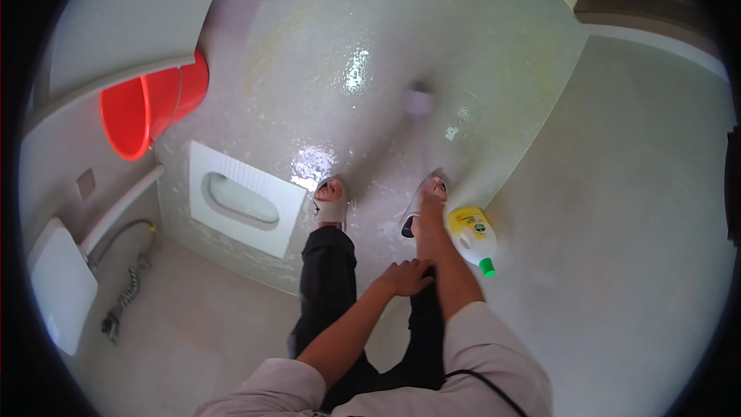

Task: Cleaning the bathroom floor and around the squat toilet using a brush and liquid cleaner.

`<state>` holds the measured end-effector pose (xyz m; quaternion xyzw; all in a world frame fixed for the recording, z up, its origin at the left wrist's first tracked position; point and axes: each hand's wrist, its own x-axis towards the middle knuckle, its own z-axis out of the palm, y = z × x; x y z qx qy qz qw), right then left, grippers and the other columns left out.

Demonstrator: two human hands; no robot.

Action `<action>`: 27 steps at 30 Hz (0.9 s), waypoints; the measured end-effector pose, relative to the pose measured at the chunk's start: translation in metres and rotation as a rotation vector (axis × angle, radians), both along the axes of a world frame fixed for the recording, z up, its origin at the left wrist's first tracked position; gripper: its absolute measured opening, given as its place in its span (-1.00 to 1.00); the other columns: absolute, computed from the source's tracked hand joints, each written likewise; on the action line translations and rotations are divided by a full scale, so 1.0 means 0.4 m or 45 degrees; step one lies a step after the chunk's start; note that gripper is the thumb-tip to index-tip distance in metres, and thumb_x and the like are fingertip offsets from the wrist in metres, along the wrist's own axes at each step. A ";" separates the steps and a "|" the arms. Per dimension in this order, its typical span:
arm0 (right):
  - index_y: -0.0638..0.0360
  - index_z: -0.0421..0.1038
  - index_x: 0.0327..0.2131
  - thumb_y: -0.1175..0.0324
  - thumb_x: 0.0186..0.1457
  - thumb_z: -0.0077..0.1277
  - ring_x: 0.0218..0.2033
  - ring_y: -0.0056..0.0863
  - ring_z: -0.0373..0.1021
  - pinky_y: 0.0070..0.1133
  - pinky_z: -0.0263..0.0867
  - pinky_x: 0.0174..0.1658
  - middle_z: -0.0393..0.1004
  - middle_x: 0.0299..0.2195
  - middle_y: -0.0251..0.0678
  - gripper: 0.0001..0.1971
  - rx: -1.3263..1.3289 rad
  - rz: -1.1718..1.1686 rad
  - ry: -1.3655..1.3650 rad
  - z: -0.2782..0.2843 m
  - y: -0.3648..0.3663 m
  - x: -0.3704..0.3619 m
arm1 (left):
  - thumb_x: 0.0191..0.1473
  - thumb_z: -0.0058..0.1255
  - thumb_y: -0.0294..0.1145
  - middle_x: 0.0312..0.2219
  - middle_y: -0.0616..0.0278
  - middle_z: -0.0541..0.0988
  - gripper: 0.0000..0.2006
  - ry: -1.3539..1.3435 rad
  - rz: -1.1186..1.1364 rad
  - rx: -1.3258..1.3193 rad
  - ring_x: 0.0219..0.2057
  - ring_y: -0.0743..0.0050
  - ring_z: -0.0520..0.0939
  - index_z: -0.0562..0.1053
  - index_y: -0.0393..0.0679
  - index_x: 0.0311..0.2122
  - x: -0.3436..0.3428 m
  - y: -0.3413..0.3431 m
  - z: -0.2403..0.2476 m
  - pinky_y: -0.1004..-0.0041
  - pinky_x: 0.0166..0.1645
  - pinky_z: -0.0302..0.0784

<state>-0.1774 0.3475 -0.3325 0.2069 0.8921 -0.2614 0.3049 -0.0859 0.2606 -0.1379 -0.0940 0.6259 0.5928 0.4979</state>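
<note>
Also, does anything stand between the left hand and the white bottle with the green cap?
Yes. In this view the right forearm crosses between the left hand, resting on the right trouser leg, and the bottle. Nothing else shows there.

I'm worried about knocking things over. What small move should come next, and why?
Perhaps shift the white-and-yellow bottle a little farther from the right slipper: it sits close beside it, and the floor looks wet and shiny.
</note>
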 end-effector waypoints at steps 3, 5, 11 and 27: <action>0.22 0.51 -0.13 -0.24 0.26 -0.33 -0.05 0.09 0.44 -0.15 0.32 0.02 0.53 -0.15 0.11 -0.33 -0.035 0.882 -0.597 0.064 -0.303 0.066 | 0.13 -0.11 0.18 0.22 0.10 0.35 -0.32 -0.120 -0.256 -0.048 0.23 -0.01 0.36 0.20 0.11 0.29 0.069 -0.049 -0.043 -0.14 0.21 0.22; 0.19 0.54 -0.20 -0.23 0.26 -0.32 -0.11 0.02 0.49 -0.16 0.37 -0.03 0.57 -0.24 0.04 -0.35 -0.086 1.210 -0.422 0.058 -0.487 0.060 | 0.05 -0.05 0.22 0.28 0.18 0.28 -0.22 0.019 -0.027 0.027 0.26 0.05 0.32 0.15 0.15 0.34 0.186 -0.027 -0.129 -0.11 0.21 0.21; 0.24 0.56 -0.26 -0.23 0.32 -0.46 -0.13 0.08 0.49 -0.10 0.38 -0.04 0.57 -0.24 0.06 -0.27 0.024 1.146 -0.160 -0.074 -0.581 -0.279 | 0.11 -0.08 0.15 0.18 0.02 0.36 -0.31 -0.001 0.229 -0.054 0.20 -0.05 0.37 0.16 0.11 0.30 0.070 -0.026 -0.064 -0.11 0.16 0.27; 0.08 0.32 -0.28 -0.55 0.10 -0.41 -0.83 -0.42 -0.02 -0.31 0.19 -0.69 0.00 -0.80 -0.37 -0.21 0.089 -0.304 -0.313 0.031 0.651 -0.128 | 0.22 -0.14 -0.01 0.07 -0.01 0.43 -0.46 0.083 -0.080 -0.079 0.10 -0.09 0.46 0.20 0.04 0.25 -0.034 -0.019 0.019 -0.09 0.11 0.32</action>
